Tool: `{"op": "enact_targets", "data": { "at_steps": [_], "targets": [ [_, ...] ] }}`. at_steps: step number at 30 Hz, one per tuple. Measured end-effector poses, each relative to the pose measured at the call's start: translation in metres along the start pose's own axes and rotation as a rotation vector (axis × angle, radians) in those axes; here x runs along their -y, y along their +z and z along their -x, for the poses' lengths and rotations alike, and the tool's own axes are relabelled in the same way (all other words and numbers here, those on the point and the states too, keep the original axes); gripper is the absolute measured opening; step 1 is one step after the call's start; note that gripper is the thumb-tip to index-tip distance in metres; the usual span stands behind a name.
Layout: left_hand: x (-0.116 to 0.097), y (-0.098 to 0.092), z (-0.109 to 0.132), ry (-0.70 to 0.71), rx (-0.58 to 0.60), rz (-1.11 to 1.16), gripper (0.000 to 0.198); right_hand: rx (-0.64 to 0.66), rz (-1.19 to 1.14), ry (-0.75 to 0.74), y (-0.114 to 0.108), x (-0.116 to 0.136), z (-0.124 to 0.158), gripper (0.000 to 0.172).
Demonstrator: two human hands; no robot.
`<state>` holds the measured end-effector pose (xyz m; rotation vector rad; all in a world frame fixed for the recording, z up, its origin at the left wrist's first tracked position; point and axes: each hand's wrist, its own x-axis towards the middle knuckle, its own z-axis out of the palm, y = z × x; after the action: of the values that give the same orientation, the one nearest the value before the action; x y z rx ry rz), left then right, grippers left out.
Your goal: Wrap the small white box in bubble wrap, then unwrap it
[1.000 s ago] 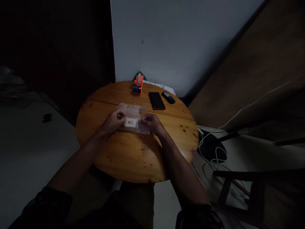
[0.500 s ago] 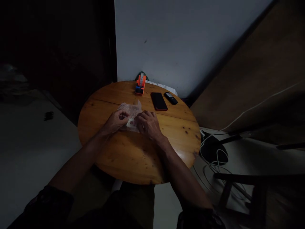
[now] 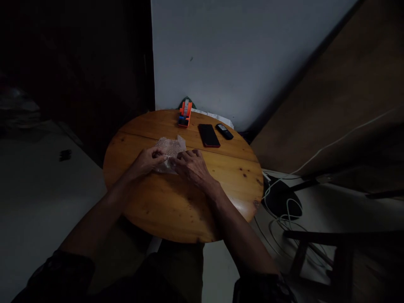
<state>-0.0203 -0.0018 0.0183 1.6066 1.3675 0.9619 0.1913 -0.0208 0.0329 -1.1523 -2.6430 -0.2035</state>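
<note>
A crinkled, clear sheet of bubble wrap (image 3: 172,146) lies on the round wooden table (image 3: 176,210). My left hand (image 3: 146,162) pinches its near left part between thumb and fingers. From the right, my right hand (image 3: 192,166) has its fingers curled down on the wrap, close to the left fingertips. Between the two hands the plastic looks bunched or folded. Whatever lies under my fingers is hidden, and the dim light blurs the detail.
Behind the wrap stands an orange tape dispenser (image 3: 185,112). A dark smartphone (image 3: 208,135) and a small black keypad phone (image 3: 224,131) lie to its right. White cables (image 3: 285,216) coil on the floor by a dark wooden stool (image 3: 315,237).
My right hand has shifted left, nearer my left fingertips. A small pale item with a dark spot, seen between the hands before, is now covered. The view has shifted slightly.
</note>
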Motion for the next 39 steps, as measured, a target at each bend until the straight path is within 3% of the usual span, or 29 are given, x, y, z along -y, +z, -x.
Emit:
{"op": "enact_targets", "data": {
  "at_steps": [4, 10, 12, 15, 18, 22, 27, 33, 39],
  "targets": [
    [0.012, -0.011, -0.003, 0.01, -0.047, -0.162, 0.031, 0.049, 0.034, 0.02, -0.002, 0.005, -0.001, 0.031],
    [0.016, -0.01, 0.0, 0.052, -0.147, -0.403, 0.031, 0.089, 0.08, 0.027, -0.003, 0.011, -0.002, 0.038],
    [0.012, -0.016, 0.004, -0.002, -0.181, -0.493, 0.04, 0.093, 0.093, 0.024, -0.003, 0.013, -0.002, 0.04],
    [0.008, -0.029, 0.009, -0.177, -0.124, -0.546, 0.058, 0.095, 0.097, 0.03, -0.003, 0.014, -0.003, 0.04],
    [0.008, -0.037, 0.009, -0.28, -0.034, -0.5, 0.056, 0.106, 0.092, 0.039, -0.004, 0.015, -0.004, 0.038],
    [0.011, -0.028, 0.009, -0.323, 0.037, -0.269, 0.041, 0.113, 0.083, 0.056, -0.005, 0.016, -0.005, 0.037],
    [0.001, -0.014, 0.012, -0.414, 0.047, 0.034, 0.028, 0.088, 0.064, 0.054, -0.004, 0.015, -0.005, 0.036],
    [-0.013, -0.002, 0.003, -0.449, 0.086, 0.057, 0.014, 0.068, 0.063, 0.053, -0.003, 0.015, -0.004, 0.035],
    [-0.027, 0.013, -0.001, -0.437, 0.017, 0.192, 0.02, 0.058, 0.039, 0.044, -0.002, 0.014, -0.004, 0.033]
  ]
}}
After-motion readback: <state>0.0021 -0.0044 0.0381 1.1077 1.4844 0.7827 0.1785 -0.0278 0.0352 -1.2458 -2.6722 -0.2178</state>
